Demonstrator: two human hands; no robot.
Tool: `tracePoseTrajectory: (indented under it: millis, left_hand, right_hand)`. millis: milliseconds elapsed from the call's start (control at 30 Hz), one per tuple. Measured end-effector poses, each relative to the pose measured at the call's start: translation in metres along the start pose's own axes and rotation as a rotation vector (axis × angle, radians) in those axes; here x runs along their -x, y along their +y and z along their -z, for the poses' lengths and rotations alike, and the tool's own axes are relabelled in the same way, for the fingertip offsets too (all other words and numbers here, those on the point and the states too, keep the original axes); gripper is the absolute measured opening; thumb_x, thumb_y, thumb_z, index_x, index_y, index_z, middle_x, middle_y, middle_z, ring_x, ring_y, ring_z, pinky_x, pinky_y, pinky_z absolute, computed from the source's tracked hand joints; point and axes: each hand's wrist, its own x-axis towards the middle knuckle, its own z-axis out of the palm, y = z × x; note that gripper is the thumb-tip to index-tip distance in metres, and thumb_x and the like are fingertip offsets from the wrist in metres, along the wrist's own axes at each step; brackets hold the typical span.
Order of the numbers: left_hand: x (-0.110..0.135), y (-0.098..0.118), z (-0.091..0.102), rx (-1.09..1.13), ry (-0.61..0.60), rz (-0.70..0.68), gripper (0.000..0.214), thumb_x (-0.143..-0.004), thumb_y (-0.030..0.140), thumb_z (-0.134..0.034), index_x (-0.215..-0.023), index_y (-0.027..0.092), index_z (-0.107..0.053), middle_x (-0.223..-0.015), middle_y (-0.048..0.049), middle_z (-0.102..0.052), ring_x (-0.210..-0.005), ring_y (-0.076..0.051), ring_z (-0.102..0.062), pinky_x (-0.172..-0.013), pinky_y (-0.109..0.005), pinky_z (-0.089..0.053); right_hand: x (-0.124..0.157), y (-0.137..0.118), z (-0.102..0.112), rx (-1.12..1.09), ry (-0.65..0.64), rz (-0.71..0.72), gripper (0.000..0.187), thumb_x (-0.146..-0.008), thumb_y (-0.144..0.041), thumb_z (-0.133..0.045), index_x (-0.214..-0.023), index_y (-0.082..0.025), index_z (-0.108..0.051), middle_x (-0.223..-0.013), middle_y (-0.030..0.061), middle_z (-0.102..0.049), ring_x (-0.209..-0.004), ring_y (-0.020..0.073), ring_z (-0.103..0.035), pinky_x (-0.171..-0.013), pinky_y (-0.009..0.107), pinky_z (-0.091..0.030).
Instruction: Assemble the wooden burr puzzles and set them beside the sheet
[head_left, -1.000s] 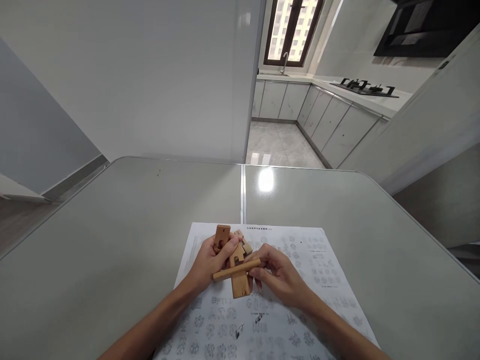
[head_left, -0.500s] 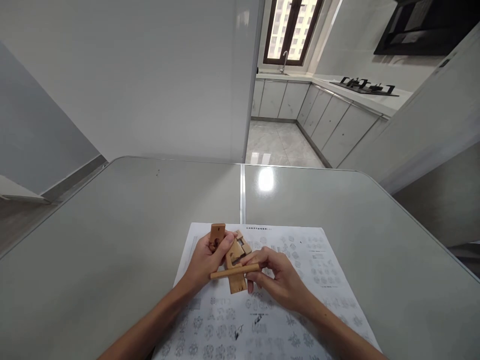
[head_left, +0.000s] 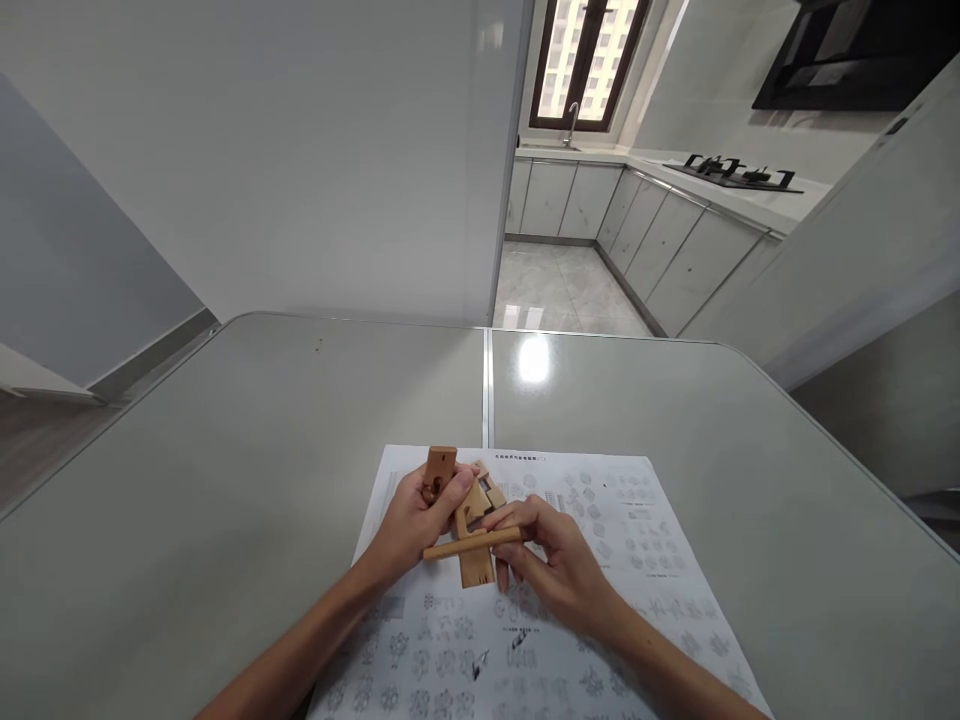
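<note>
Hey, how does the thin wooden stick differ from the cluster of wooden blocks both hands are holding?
The thin stick is one slim, plain bar lying nearly level; the block cluster is several thicker, notched pieces interlocked, with ends jutting up and down. The right hand pinches the stick by its end, while the left hand wraps around the cluster. The stick crosses in front of the cluster. Both are pale unpainted wood, held above the printed sheet.
</note>
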Motion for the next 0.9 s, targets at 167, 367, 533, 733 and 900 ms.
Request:
tracePoseTrajectory:
  millis: [167, 367, 533, 733, 900]
  left_hand:
    - [-0.0036, -0.0013, 0.0030, 0.078, -0.107, 0.065, 0.052, -0.089, 0.067, -0.072, -0.104, 0.016, -0.071, -0.074, 0.0027, -0.054, -0.062, -0.011, -0.048, -0.055, -0.021, -0.040]
    - [-0.0036, 0.0010, 0.0012, 0.007, -0.046, 0.026, 0.047, -0.092, 0.064, -0.071, -0.096, 0.017, -0.069, -0.075, 0.0014, -0.056, -0.066, -0.013, -0.050, -0.060, -0.024, -0.043]
    - [-0.0047, -0.0004, 0.0016, 0.030, -0.080, 0.053, 0.044, -0.092, 0.061, -0.072, -0.096, 0.017, -0.069, -0.083, -0.0013, -0.062, -0.077, -0.017, -0.057, -0.070, -0.026, -0.047]
    - [-0.0069, 0.0005, 0.0020, 0.119, -0.139, 0.122, 0.043, -0.090, 0.059, -0.074, -0.099, 0.018, -0.069, -0.084, -0.0001, -0.063, -0.078, -0.016, -0.058, -0.073, -0.027, -0.047]
    - [-0.0066, -0.0001, 0.0028, 0.098, -0.133, 0.119, 0.042, -0.091, 0.059, -0.073, -0.096, 0.018, -0.068, -0.082, 0.0009, -0.062, -0.075, -0.015, -0.057, -0.071, -0.026, -0.047]
  right_hand:
    - [0.0004, -0.0009, -0.0002, 0.026, -0.020, 0.000, 0.010, -0.107, -0.031, -0.062, -0.101, -0.023, -0.061, -0.103, 0.0020, -0.065, -0.063, 0.0107, -0.069, -0.069, 0.032, -0.056]
    - [0.0015, 0.0011, -0.0021, 0.054, 0.010, -0.020, 0.010, -0.109, -0.032, -0.058, -0.111, -0.024, -0.062, -0.101, 0.0021, -0.065, -0.062, 0.0115, -0.066, -0.069, 0.033, -0.055]
    - [0.0033, 0.0037, -0.0052, 0.017, 0.038, -0.051, 0.014, -0.109, -0.035, -0.057, -0.110, -0.024, -0.064, -0.101, 0.0034, -0.066, -0.065, 0.0127, -0.066, -0.072, 0.034, -0.056]
    - [0.0031, 0.0032, -0.0078, 0.041, 0.069, -0.054, 0.016, -0.108, -0.038, -0.058, -0.109, -0.023, -0.064, -0.092, 0.0015, -0.063, -0.065, 0.0142, -0.065, -0.071, 0.035, -0.056]
    - [0.0026, 0.0013, -0.0083, 0.042, 0.090, -0.054, 0.017, -0.108, -0.038, -0.059, -0.105, -0.023, -0.064, -0.094, 0.0023, -0.064, -0.070, 0.0154, -0.066, -0.072, 0.034, -0.056]
